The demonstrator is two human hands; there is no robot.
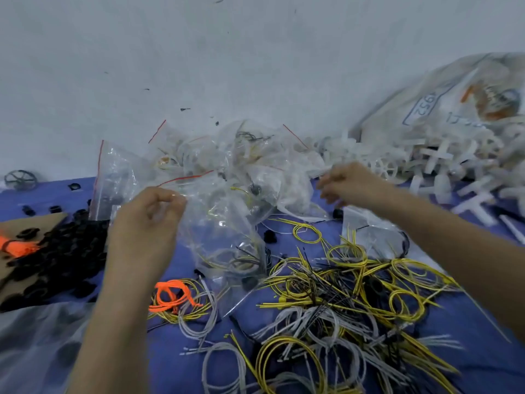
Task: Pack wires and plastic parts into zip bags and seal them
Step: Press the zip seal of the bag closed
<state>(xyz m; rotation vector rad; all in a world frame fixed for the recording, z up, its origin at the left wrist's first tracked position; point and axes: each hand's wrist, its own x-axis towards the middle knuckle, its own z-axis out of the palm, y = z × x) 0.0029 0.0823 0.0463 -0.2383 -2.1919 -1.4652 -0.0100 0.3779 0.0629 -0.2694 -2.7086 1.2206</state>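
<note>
My left hand (147, 223) pinches the top edge of a clear zip bag (224, 226) that hangs in front of me with coiled wires and a black part inside. My right hand (349, 183) hovers blurred to the right of the bag, fingers loosely curled, holding nothing that I can make out. Loose yellow, grey and black wires (335, 305) lie tangled on the blue cloth (181, 354) below. White plastic cross parts (443, 160) are heaped at the right. Black plastic rings (65, 254) pile up at the left.
Filled zip bags (250, 155) with red seal strips are stacked against the wall. A large printed sack (443, 100) spills the white parts. Brown cardboard (25, 223) and orange ties (17, 245) lie at the left. An orange wire loop (170, 294) sits near my left forearm.
</note>
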